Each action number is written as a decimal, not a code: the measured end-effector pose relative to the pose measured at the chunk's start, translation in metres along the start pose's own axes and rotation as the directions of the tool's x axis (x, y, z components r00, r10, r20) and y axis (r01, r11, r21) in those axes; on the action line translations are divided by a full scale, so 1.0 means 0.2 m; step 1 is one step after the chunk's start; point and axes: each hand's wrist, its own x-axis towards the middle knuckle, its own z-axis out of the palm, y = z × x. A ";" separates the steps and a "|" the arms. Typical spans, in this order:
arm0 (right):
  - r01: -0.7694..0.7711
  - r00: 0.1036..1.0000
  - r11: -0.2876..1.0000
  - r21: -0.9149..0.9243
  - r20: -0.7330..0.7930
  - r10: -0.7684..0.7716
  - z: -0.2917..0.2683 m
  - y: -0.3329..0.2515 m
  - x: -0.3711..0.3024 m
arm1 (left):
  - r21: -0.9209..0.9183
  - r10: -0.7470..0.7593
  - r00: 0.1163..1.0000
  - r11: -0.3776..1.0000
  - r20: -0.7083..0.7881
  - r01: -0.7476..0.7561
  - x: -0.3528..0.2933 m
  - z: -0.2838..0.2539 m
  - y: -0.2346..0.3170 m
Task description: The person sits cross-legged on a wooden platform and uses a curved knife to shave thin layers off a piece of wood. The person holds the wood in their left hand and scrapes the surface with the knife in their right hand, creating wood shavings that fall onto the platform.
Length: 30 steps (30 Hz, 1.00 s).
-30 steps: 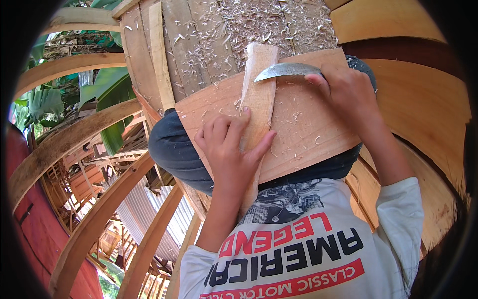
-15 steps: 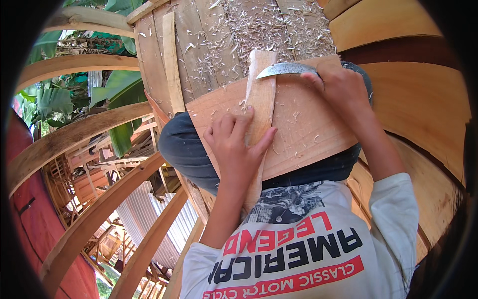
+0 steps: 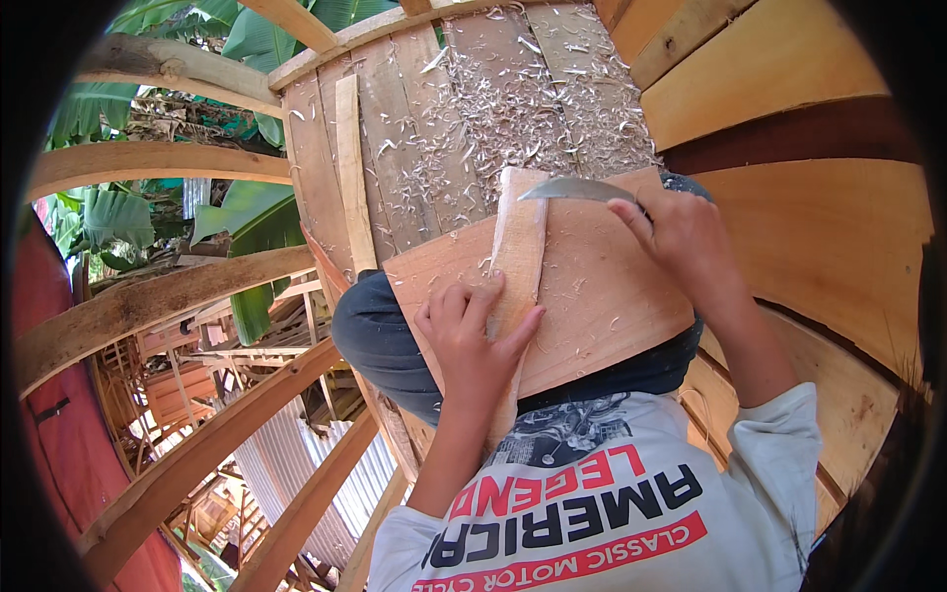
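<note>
My left hand [image 3: 469,345] holds a pale wooden strip [image 3: 520,242] down, with the fingers along its left edge and the thumb across it. The strip lies lengthwise over a wide, thin wooden board [image 3: 612,286] resting across my lap. Its near end runs back against my shirt. In my right hand [image 3: 686,232] is a knife with a curved blade [image 3: 575,188]. The fingers are wrapped round its handle, which is mostly hidden. The blade lies across the strip near its far end, tip pointing left. Small shavings are scattered on the board.
Curled shavings [image 3: 513,109] cover much of the plank floor [image 3: 390,128] ahead of me. A narrow batten [image 3: 352,178] lies on the floor at left. Curved timber ribs [image 3: 168,163] stand on the left with gaps between them. Wide planks [image 3: 809,227] form the right wall.
The view has tilted, so the scene sits lower in the picture. The blade has moved slightly toward the strip's far end and its face has turned. The left hand keeps its hold.
</note>
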 end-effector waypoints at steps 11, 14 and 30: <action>0.024 0.997 1.000 -0.015 0.074 -0.023 0.09 -0.04 0.03 | 0.031 0.001 1.000 1.000 0.019 -0.002 0.02 0.01 0.00; 0.032 0.999 0.999 0.012 0.009 -0.032 0.09 -0.05 0.05 | 0.023 0.002 1.000 1.000 0.007 -0.002 0.03 0.02 0.00; -0.296 0.955 0.945 0.139 0.064 0.290 -0.02 0.09 0.10 | 0.005 0.013 0.998 1.000 0.066 -0.013 0.03 -0.02 0.02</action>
